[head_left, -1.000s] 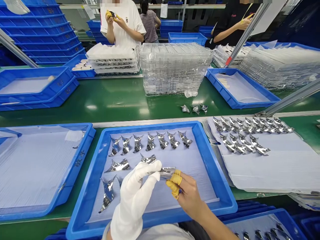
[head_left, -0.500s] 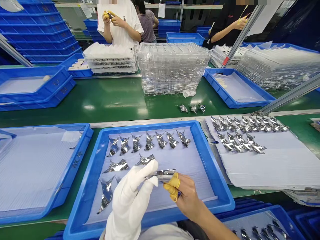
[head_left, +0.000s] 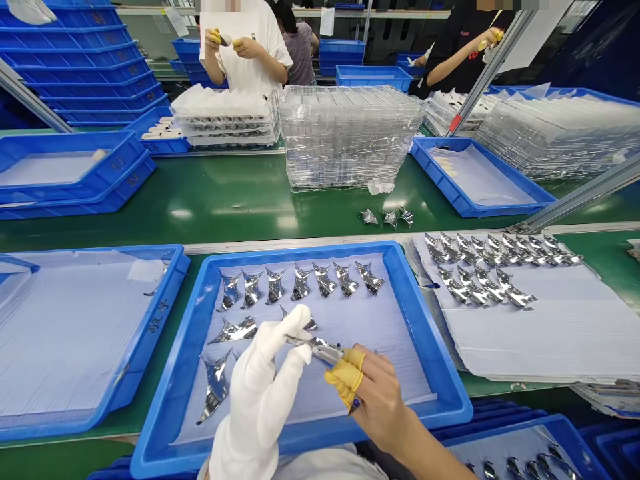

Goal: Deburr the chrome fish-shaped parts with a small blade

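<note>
A shiny curved chrome piece (head_left: 323,349) is held between both hands above the blue tray (head_left: 425,320). My left hand (head_left: 270,380), in a white glove, pinches its left end between thumb and fingers. Yellow finger cots cover fingertips of my right hand (head_left: 373,387), which grips the right end. A small dark purple tip pokes out below the right fingers; what it belongs to is hidden. Behind the hands, a row of similar chrome pieces (head_left: 301,283) lies on the tray's white liner. Two more, a sideways piece (head_left: 235,329) and a longer piece (head_left: 215,387), lie at the left.
White sheets (head_left: 550,333) at the right carry two rows of chrome pieces. Another lined blue tray (head_left: 173,293) stands at the left. Across the green bench (head_left: 225,193) are stacked clear plastic trays (head_left: 350,140) and three small chrome pieces (head_left: 389,218). Co-workers stand beyond.
The chrome piece in my hands has tilted, its right end now lower and turned. My right hand has shifted slightly. Both hands keep their hold.
</note>
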Motion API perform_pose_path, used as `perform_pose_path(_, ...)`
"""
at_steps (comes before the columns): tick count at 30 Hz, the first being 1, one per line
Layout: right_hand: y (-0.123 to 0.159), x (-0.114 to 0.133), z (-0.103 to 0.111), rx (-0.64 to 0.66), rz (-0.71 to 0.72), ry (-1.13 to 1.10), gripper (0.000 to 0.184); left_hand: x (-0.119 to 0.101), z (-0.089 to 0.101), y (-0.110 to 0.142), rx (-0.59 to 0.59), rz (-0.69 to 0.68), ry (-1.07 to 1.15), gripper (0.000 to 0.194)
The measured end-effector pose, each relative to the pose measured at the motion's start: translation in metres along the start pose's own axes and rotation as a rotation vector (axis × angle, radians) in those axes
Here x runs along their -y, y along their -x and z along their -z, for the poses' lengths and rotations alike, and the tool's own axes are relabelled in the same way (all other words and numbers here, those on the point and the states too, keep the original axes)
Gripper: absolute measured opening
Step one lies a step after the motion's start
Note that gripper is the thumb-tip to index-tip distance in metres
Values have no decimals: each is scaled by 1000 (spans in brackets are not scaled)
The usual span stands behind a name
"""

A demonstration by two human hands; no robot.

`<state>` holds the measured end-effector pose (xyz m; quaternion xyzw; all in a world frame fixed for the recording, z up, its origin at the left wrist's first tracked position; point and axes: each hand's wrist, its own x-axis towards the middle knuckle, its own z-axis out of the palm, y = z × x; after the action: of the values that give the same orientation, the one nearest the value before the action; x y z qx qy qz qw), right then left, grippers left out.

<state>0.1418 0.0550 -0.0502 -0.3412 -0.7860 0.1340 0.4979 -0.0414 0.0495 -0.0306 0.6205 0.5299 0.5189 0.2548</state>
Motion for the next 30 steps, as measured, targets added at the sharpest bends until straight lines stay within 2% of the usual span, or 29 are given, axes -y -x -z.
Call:
perform_pose_path(4, -2, 7, 6, 50, -5, 2, 31, 2, 0, 1, -8, 147, 77, 40)
perform_pose_path(6, -4, 11, 8, 96, -68, -61, 25, 2, 0, 0, -17, 239, 158, 34)
perform_pose_path(9, -10, 17, 10, 164, -272, -298, 22, 0, 0, -4, -52, 415, 294, 25)
perform_pose_path(13, -19, 22, 10, 207, -614, -660, 25, -6, 2, -11, -64, 580, 353, 27)
perform_pose_path(18, -26, 20, 9, 178, -838, -794, 28, -5, 2, -12, 26, 519, 310, 39)
perform_pose_path(22, -29, 20, 9, 180, -848, -784, 29, -3, -3, -13, 48, 542, 215, 61)
perform_pose_path(26, -30, 22, 11, 173, -847, -816, 33, -8, -5, -18, -21, 619, 243, 47)
perform_pose_path(30, -24, 19, 8, 167, -946, -954, 41, -10, -5, -20, -65, 598, 310, 36)
